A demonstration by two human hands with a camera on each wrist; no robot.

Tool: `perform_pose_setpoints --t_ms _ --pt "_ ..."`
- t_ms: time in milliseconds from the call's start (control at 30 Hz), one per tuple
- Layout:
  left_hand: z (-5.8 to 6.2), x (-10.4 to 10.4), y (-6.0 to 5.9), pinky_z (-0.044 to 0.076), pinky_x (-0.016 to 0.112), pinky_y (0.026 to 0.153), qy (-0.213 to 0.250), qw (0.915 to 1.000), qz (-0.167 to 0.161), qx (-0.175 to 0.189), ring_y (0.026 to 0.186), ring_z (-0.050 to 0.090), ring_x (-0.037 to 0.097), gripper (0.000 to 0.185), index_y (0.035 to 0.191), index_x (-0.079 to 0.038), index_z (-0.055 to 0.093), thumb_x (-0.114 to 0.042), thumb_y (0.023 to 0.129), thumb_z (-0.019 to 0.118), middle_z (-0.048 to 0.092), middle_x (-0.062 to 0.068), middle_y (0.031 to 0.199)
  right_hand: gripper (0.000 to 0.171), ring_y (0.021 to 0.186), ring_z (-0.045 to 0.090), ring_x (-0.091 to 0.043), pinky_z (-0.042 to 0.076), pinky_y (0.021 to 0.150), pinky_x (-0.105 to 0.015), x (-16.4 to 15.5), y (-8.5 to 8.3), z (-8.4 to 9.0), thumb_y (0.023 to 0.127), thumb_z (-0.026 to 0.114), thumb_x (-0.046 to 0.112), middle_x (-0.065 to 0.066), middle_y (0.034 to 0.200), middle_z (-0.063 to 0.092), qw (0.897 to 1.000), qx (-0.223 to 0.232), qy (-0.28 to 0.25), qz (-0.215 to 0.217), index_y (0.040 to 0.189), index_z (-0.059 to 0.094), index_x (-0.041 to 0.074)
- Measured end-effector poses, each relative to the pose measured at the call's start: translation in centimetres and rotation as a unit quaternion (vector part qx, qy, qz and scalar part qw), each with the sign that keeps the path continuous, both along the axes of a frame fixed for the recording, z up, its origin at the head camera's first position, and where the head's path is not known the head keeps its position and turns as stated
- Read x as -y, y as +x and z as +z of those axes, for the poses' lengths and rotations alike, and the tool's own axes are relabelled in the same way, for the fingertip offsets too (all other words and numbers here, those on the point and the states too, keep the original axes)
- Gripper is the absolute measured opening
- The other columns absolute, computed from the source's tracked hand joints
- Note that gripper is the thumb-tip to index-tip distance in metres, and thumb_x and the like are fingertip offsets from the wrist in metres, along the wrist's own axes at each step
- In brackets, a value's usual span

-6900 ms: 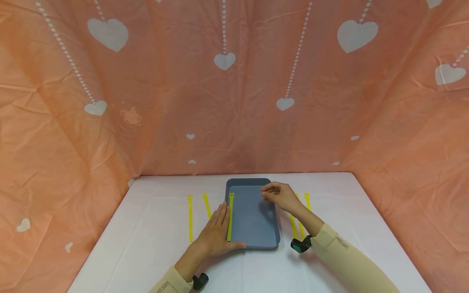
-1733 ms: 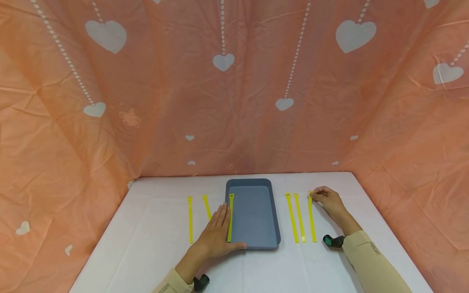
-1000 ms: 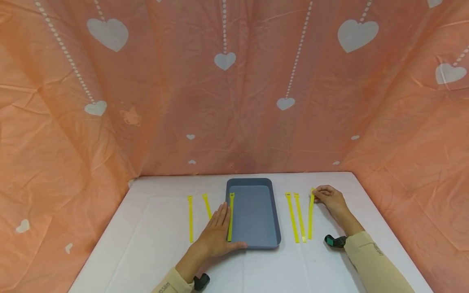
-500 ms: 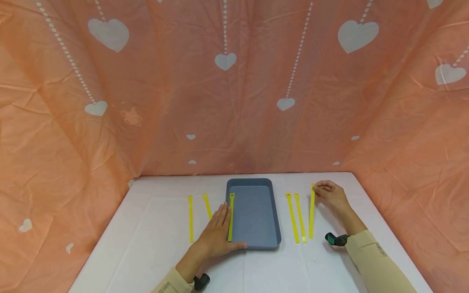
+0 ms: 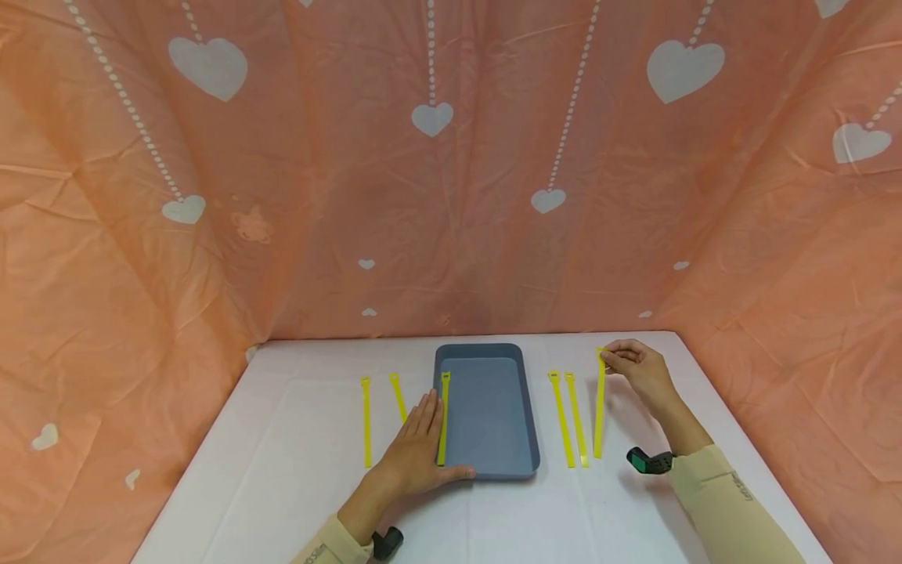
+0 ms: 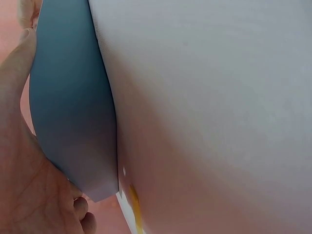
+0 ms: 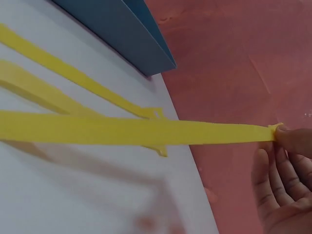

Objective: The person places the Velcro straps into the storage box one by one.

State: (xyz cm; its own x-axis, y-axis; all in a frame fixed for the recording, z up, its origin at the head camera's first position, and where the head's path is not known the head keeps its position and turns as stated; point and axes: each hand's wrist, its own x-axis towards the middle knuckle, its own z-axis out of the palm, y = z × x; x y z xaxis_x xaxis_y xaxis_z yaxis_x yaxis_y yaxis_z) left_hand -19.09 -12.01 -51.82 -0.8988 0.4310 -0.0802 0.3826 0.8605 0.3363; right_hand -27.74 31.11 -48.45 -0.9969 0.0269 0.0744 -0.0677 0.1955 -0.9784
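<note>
Since the earlier frames the right hand [image 5: 634, 366] has risen and drawn back toward 12 o'clock, taking with it the far end of the outermost strip [image 5: 598, 407]. That strip lay flat on the table [image 5: 282, 486] beside its two neighbours; now its far end is lifted clear, while the near end reaches down to the cloth at about 6 o'clock from the hand. The fingertips [image 7: 292, 139] pinch the very tip of the strip (the wrist view shows it stretched taut across the frame, above the two strips that lie flat).

Those two flat strips [image 5: 568, 419] sit side by side just left of the held one, between it and the tray [image 5: 493, 415], at 3 o'clock from the tray. They are close together at their near ends and slightly spread at the far ends.

The left hand [image 5: 419, 446] lies flat, fingers straight and together, on the table against the tray's left rim, thumb along the near edge; it grips nothing. Under its fingers, running along the inside of that rim, is another strip [image 5: 444, 399]. Two more strips [image 5: 380, 411] lie on the table at 9 o'clock from the tray, the inner one partly covered by the hand.

A peach cloth with white hearts [image 5: 451, 180] hangs around the table on three sides.
</note>
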Motion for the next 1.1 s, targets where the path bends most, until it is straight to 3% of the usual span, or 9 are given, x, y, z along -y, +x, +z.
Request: perform_pose_setpoints --t_ms 333,633,1100 --pt "0.1 0.1 0.1 0.014 0.051 0.134 0.0 1.0 -0.001 -0.001 0.167 0.001 0.034 0.135 0.171 0.002 0.01 -0.089 0.085 0.062 0.0 0.02 0.18 0.034 0.084 0.07 -0.005 0.062 0.078 -0.023 0.7 0.6 1.8 0.105 0.073 0.02 0.012 0.094 0.073 0.999 -0.031 0.024 -0.025 0.122 0.064 -0.008" --pt "0.0 0.1 0.1 0.014 0.052 0.134 0.001 1.0 -0.004 -0.004 0.167 0.001 0.035 0.135 0.171 0.003 0.01 -0.088 0.086 0.062 0.0 0.021 0.179 0.03 0.082 0.071 -0.005 0.062 0.078 -0.02 1.6 1.0 4.2 0.104 0.075 0.021 0.012 0.093 0.074 0.998 -0.051 0.016 -0.022 0.117 0.066 -0.004" --pt "0.0 0.0 0.0 0.015 0.052 0.134 -0.001 1.0 -0.005 -0.007 0.167 0.002 0.035 0.134 0.17 0.003 0.011 -0.087 0.086 0.064 0.001 0.021 0.179 0.014 0.089 0.076 -0.01 0.063 0.083 -0.023 4.3 1.4 7.0 0.103 0.072 0.006 0.004 0.102 0.08 0.986 -0.112 -0.108 0.054 0.111 0.067 -0.004"
